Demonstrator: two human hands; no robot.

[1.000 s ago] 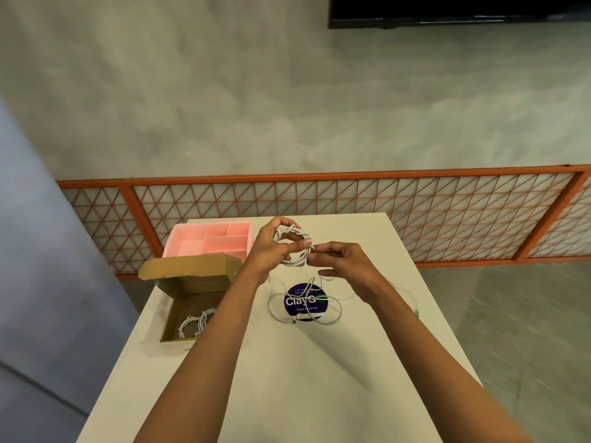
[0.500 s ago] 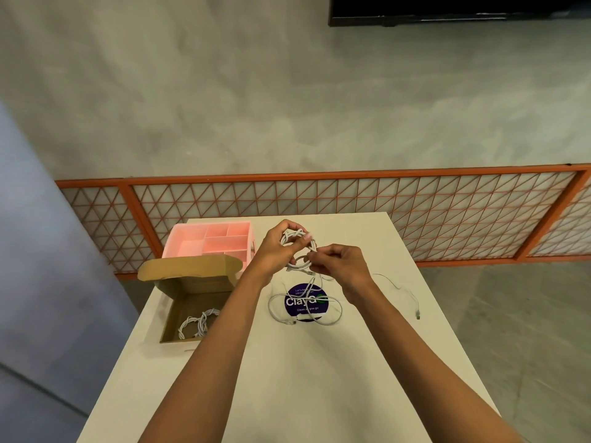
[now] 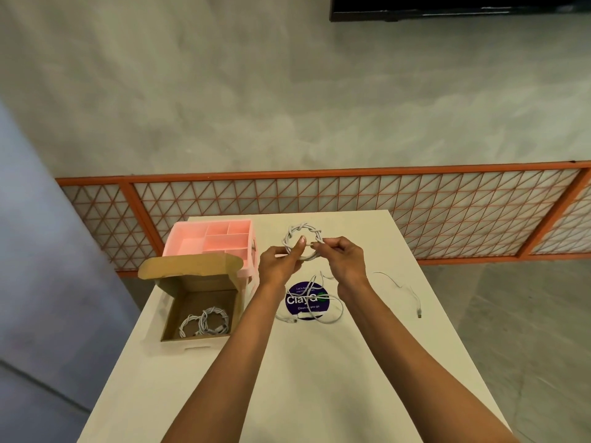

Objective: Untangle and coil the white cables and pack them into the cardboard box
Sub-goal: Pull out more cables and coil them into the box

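My left hand (image 3: 278,266) grips the coiled white cable (image 3: 303,230) at its 7 o'clock; my right hand (image 3: 343,262) pinches its 3 o'clock, fingers (image 3: 329,243) curled. The sticker (image 3: 295,298) on the tabletop (image 3: 319,378) reads "ClayGo".

Shared office or commercial interior, most likely a pantry area. Indicators: round "ClayGo – Clean as you go" sticker (image 3: 292,299) on plain white table (image 3: 319,378); dark wall-mounted screen (image 3: 447,8) at far top right; bare grey plaster wall (image 3: 287,91); orange lattice partition (image 3: 383,206) along far side; polished grey floor (image 3: 527,330) at right.
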